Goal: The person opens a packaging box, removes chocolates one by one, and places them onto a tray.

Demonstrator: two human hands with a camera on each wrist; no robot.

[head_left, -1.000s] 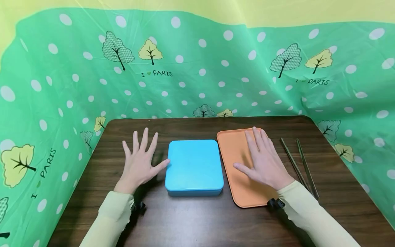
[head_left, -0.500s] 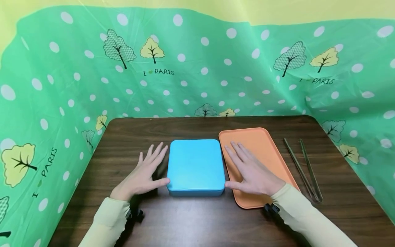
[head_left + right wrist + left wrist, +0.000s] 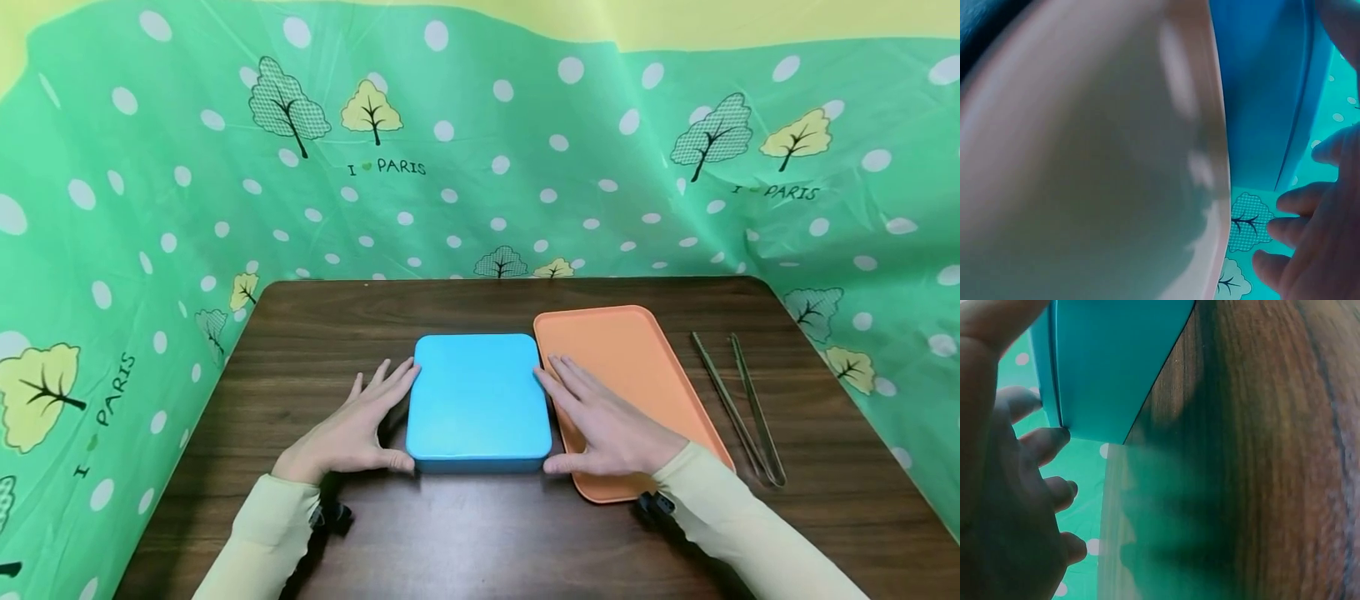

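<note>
Left to right: the left hand (image 3: pixel 348 437) lies along the left side of a blue box (image 3: pixel 480 400), its fingers extended and parted and its thumb held apart at the near left corner. Its fingertips meet the lid's edge; it is curled round nothing, and the force of contact cannot be told. The box sits flat near the middle of a dark wooden table (image 3: pixel 480 533), lid uppermost, near edge running left to right. Its outline is almost square, so no long axis can be told. Wood shows between the box and both the near and far table edges, and left of the left hand. The right hand (image 3: pixel 611 433), extended likewise, mirrors it at the box's right side, thumb at the near right corner; it grasps nothing, and whether all 4 fingers touch cannot be told. It reaches across an orange tray (image 3: pixel 630 350), whose long axis runs near to far and whose left rim stands just beside the box. Farther right, metal tongs (image 3: pixel 727 402) lie with 2 arms parted, tips pointing far, joined end near. Green patterned cloth (image 3: pixel 465 108) rises behind the table.
</note>
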